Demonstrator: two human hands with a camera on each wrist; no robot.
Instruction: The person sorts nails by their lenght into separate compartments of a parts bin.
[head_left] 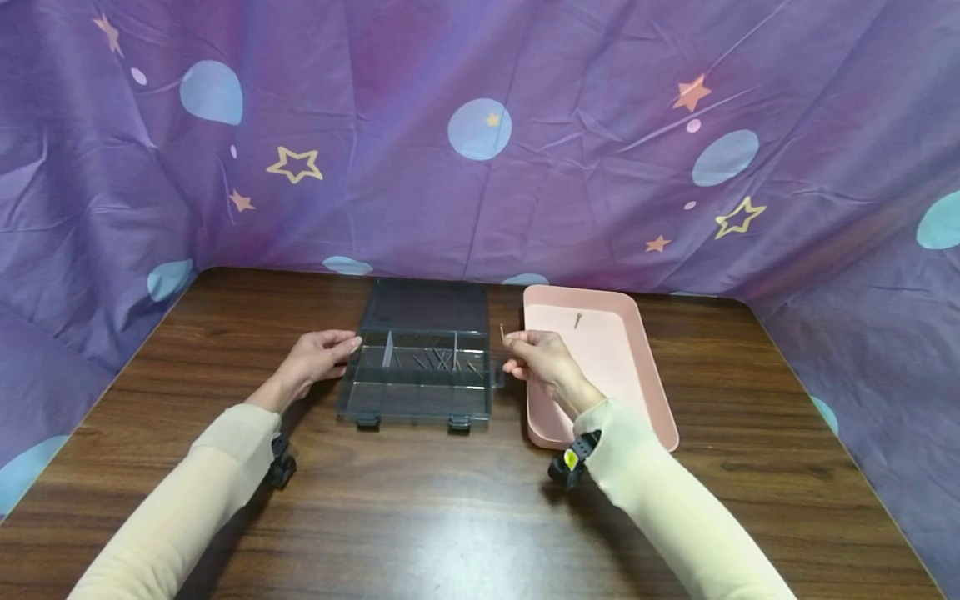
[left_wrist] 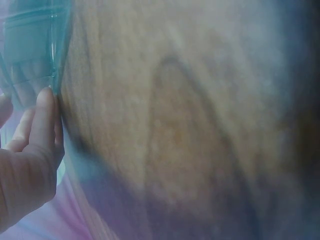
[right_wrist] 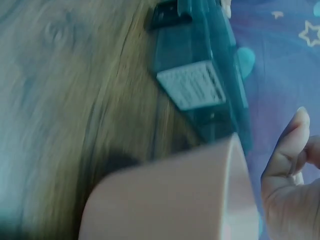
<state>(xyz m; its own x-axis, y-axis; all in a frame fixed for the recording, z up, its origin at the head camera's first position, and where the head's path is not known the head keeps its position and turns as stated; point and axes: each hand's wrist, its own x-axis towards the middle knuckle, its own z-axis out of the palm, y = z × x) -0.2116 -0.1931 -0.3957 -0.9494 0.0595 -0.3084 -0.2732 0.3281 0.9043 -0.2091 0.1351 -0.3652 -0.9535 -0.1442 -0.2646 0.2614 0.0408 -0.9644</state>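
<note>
the organizer box (head_left: 420,367) is a smoky see-through plastic case, rectangular, lid flipped open toward the back, with thin dividers splitting it into compartments. it sits mid-table with two black latches on its front edge. a bunch of slim dark nails (head_left: 442,360) lie loose in the middle compartment.

the left hand (head_left: 318,357) rests against the box's left wall, fingers fairly straight and just touching it, not wrapped around anything. the right hand (head_left: 538,360) is just off the box's right side, over the left rim of the pink tray (head_left: 637,367), pinching one thin nail (head_left: 502,332) upright between its fingertips.

the tray is smooth matte plastic with rounded corners and a shallow lip, right beside the box. one small screw (head_left: 578,320) lies near its far end. the table (head_left: 420,508) is dark wood grain, and a wrinkly purple cloth (head_left: 480,133) with stars and circles hangs behind.
</note>
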